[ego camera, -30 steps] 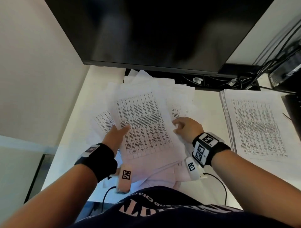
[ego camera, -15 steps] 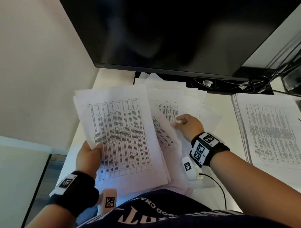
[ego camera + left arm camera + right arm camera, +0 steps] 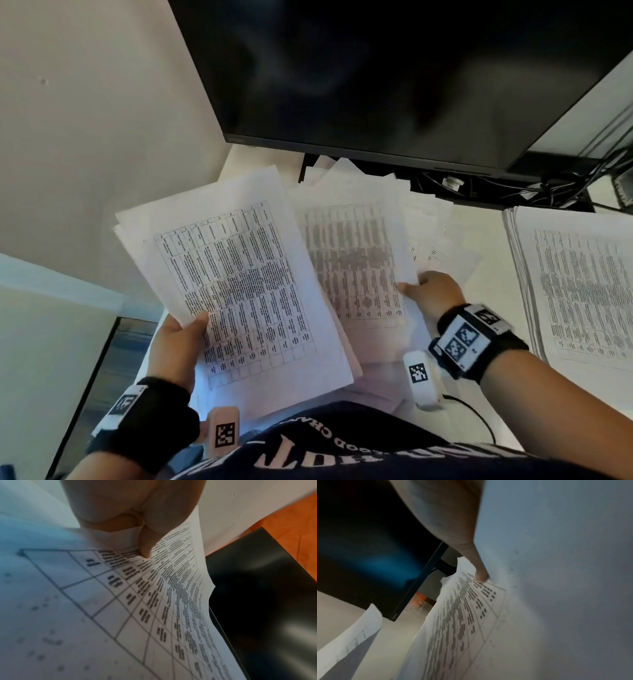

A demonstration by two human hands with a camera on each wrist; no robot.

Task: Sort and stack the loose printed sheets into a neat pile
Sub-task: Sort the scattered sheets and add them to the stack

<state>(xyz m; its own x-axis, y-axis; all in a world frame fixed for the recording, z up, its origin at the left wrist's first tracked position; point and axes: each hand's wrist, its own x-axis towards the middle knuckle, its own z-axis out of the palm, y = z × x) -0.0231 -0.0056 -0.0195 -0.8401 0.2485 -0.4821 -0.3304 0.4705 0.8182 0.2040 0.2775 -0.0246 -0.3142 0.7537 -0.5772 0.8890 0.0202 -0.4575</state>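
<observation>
While a small bundle of printed sheets point(image 3: 239, 291) is sitting lifted off the desk at abt 9 o'clock of the head view, tilted w/ its top edge leaning left, the left hand point(image 3: 178, 346) is gripping it at the lower-left edge, thumb point(image 3: 145, 545) pressing down on the table print and fingers curling under. Just to its right, toward center, a second printed sheet point(image 3: 356, 260) is partly tucked under the bundle; the right hand point(image 3: 428, 294) is pinching its right edge, thumb point(image 3: 479, 573) lying on top, other fingers hiding beneath the paper. Both are lying over a loose spread of sheets point(image 3: 428, 219) fanning out toward 12 o'clock on the white desk point(image 3: 489, 308). Well apart at 3 o'clock, a squared-up pile point(image 3: 579, 287) is resting flat, printed side up. At 12 o'clock a dark monitor point(image 3: 394, 75) is hanging over the papers, w/ cables point(image 3: 548, 192) bunching behind at 2 o'clock. Both wrists are wearing black bands w/ coded markers; a beige wall point(image 3: 85, 137) is filling 10 o'clock.
</observation>
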